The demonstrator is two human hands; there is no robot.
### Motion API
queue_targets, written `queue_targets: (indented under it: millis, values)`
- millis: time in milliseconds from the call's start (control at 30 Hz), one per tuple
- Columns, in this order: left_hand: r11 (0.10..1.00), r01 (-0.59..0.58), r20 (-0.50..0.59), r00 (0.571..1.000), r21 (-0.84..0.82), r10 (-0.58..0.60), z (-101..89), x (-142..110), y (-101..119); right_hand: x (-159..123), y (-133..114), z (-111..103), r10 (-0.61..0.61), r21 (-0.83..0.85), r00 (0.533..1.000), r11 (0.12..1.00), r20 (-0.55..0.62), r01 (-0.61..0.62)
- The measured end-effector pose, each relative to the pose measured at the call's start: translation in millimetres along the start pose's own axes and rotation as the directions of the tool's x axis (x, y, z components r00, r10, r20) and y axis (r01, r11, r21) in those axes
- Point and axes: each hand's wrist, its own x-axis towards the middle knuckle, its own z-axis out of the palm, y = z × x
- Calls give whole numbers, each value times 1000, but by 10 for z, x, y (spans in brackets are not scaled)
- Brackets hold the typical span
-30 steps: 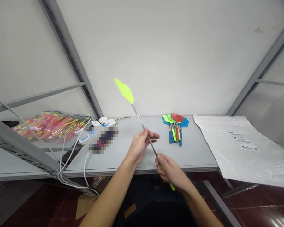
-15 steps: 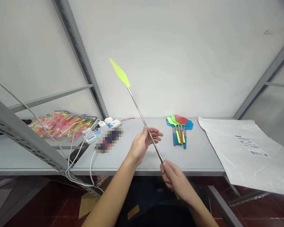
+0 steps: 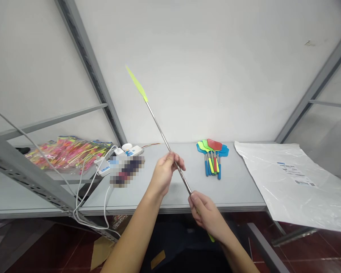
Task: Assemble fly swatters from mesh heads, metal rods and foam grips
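A yellow-green fly swatter (image 3: 156, 122) with a long metal telescopic rod slants across the middle, its head up at the left and seen nearly edge-on. My left hand (image 3: 165, 170) has its fingers closed around the middle of the rod. Lower down, my right hand (image 3: 204, 210) grips the swatter where rod meets handle; the handle's green end shows below that hand. Beyond my right hand, a bunch of short fly swatters (image 3: 213, 156) in red, blue and green lies on the grey table (image 3: 147, 193).
On the left lie plastic-bagged pink and yellow items (image 3: 71, 153). White power strips (image 3: 104, 167) with trailing cables sit beside a blurred-out patch. A white plastic parcel (image 3: 295, 185) covers the right side. Metal shelf posts (image 3: 88, 64) rise at both sides.
My left hand's fingers have closed from spread to wrapped around the rod. The swatter's head has turned more edge-on. The whole view has shifted slightly.
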Motion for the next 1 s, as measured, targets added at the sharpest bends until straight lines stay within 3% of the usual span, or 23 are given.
queue_targets:
  millis: [200,333,433,567,667,800,900,1000]
  values:
    - [972,-152,-228,968,-181,109,-268,547,369,-147,48,-147,121,-101,991,988,50,-115]
    - [961,-195,-260,955,-194,141,-283,805,427,-167,50,-352,161,-126,983,981,84,-150]
    - [963,-206,-269,951,-176,154,-129,747,241,-144,55,-494,173,-127,980,979,100,-160]
    - [994,-9,-93,996,-106,0,113,441,-165,-68,33,-554,91,-104,996,990,-10,-91]
    - [998,12,-86,996,-55,-17,199,328,-325,26,-43,-500,51,-178,997,982,-54,-60]
    - [999,-36,-87,996,-13,35,220,426,-248,94,-178,-451,-32,-356,992,935,-124,-14]
    - [998,-61,-37,997,5,62,247,482,-116,28,-253,-508,-38,-403,994,915,-103,-6]
    - [990,-128,-58,991,-60,124,277,491,-1,-89,-307,-602,-17,-448,998,894,-66,-15]
